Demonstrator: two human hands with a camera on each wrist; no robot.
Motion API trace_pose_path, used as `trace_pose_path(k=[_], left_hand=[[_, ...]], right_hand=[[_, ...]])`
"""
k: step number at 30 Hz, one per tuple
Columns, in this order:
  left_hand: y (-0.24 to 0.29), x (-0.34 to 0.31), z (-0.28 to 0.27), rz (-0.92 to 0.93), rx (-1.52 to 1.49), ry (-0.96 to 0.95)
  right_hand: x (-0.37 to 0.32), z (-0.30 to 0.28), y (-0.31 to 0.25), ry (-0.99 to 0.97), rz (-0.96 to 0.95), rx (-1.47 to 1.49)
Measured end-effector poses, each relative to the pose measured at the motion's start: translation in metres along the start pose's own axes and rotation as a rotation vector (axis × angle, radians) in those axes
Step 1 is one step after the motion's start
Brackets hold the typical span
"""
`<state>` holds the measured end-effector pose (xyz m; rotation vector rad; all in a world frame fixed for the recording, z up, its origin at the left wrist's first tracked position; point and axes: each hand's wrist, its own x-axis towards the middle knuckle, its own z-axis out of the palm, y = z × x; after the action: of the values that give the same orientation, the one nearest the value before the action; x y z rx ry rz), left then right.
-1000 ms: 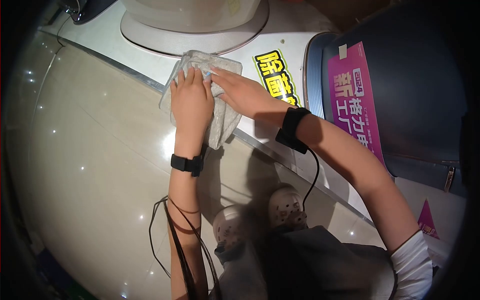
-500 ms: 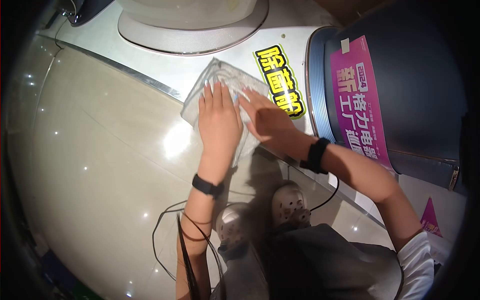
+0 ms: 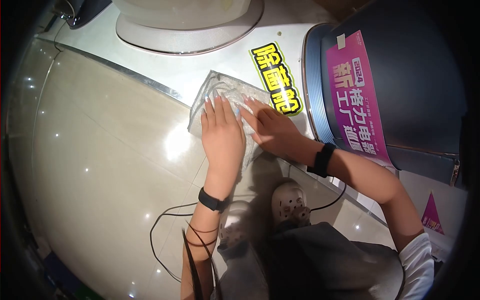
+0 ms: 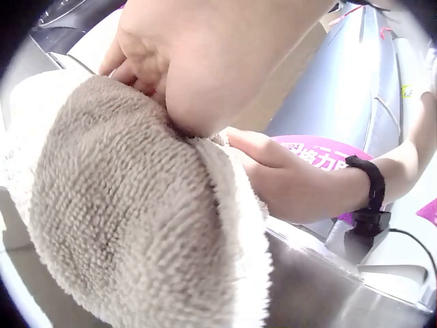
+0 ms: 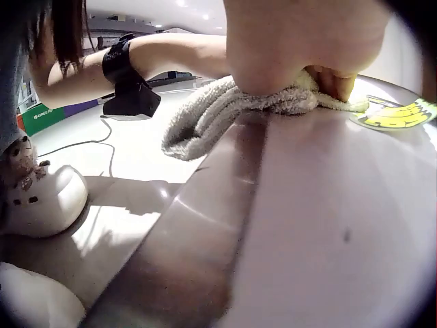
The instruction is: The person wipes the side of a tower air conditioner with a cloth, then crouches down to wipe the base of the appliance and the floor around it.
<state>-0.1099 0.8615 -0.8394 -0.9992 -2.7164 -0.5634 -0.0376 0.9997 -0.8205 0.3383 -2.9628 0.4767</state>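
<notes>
A folded grey, fuzzy towel (image 3: 216, 84) lies on the edge of a white display platform, with part of it draping over the side. On top of it my left hand (image 3: 223, 137) presses with fingers extended, nails toward the far side. Beside it, my right hand (image 3: 272, 129) rests on the towel's right part, its fingers also stretched out and close to the left thumb. In the left wrist view the towel's loose end (image 4: 123, 212) bulges below the left palm. The right wrist view shows a folded flap (image 5: 198, 126) hanging past the metal edge.
A yellow-and-black lettered sticker (image 3: 276, 80) lies just right of the towel. Behind stands a pale appliance on a round base (image 3: 190, 42); at right is a dark blue appliance (image 3: 400, 90) with a pink sign (image 3: 355, 95). A metal strip (image 3: 135, 75) edges the platform above the tiled floor.
Both hands and the towel have slid to the right along the platform edge, closer to the yellow-and-black sticker. The hands have stayed on the towel.
</notes>
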Motion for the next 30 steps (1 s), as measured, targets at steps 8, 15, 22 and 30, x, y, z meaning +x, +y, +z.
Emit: trace_pose_path(k=[8,15,22,30], left_hand=[[-0.024,0.060,0.024,0.088,-0.043,0.079],[-0.029,0.060,0.022,0.090,-0.034,0.065],[-0.002,-0.014,0.000,0.011,-0.049,-0.019],[-0.031,0.062,0.018,0.135,-0.124,0.019]], right_hand=[[0.042,0.018,0.037,0.142,0.038,-0.138],[0.046,0.010,0.035,0.110,0.046,-0.110],[-0.007,0.001,-0.014,0.050,0.032,-0.045],[0.037,0.018,0.025,0.111,0.090,-0.162]])
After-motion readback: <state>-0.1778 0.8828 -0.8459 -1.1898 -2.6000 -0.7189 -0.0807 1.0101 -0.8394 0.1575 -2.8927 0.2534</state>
